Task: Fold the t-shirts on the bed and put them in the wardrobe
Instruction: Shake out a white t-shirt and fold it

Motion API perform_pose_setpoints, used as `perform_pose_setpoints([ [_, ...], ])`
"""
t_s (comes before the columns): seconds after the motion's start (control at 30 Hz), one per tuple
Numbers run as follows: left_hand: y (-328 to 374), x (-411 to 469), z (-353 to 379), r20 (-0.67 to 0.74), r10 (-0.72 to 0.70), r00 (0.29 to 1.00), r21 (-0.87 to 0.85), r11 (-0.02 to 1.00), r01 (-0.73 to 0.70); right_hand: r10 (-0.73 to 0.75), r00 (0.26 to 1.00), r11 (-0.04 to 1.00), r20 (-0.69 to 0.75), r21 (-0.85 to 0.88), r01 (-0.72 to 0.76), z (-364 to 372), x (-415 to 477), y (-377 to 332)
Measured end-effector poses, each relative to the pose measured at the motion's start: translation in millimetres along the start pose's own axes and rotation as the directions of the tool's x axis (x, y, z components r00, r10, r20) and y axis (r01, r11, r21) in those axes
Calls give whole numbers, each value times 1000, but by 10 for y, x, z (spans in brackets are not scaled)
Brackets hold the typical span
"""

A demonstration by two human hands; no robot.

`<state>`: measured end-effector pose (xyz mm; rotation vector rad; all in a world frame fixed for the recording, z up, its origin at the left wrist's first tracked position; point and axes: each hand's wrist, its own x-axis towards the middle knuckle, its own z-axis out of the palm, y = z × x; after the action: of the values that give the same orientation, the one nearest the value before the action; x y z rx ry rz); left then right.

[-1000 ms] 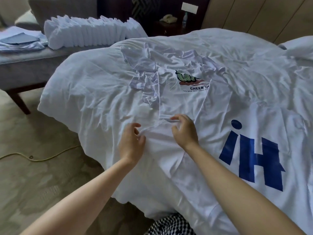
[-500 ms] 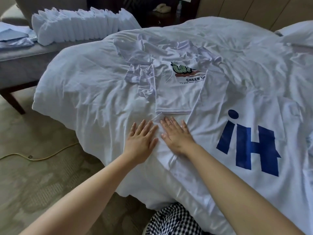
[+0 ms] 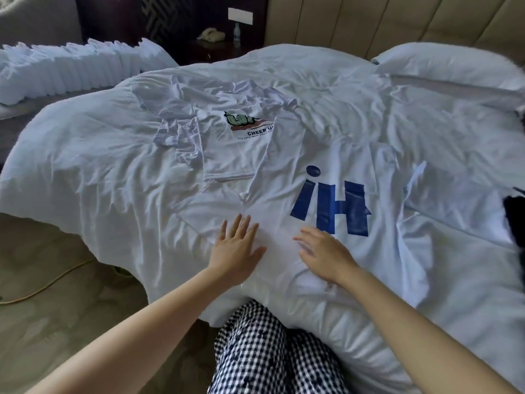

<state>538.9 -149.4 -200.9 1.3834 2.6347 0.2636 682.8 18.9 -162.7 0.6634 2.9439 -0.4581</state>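
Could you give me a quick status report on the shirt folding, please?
Left hand, right hand flat and open on the blue-lettered t-shirt. Shirt spread on the bed, unfolded. Its edge overlaps the crumpled printed t-shirt beyond.

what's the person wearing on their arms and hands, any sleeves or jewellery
The left arm and right arm are bare as far as the frame shows, with no sleeve in view. The left hand and right hand wear no gloves, and no watch, bracelet or ring shows. Below them are black-and-white checked trousers.

White t-shirt (image 3: pixel 369 245) with blue lettering; black-and-white checked trousers (image 3: pixel 272 354).
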Motion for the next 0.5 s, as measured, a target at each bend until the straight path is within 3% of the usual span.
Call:
perform_pose_setpoints([
  [0.27,1159,-123,187,-4,273,962,-94,958,-272,109,979,994,-172,-2,-111,-245,-962,983],
  [0.4,1708,-98,195,-17,417,909,-107,903,-416,185,939,983,-291,52,-178,-365,-1353,1465],
  [0.5,2064,-73,249,15,501,865,-92,862,-498,231,927,973,-297,97,-211,-371,-1545,1753],
])
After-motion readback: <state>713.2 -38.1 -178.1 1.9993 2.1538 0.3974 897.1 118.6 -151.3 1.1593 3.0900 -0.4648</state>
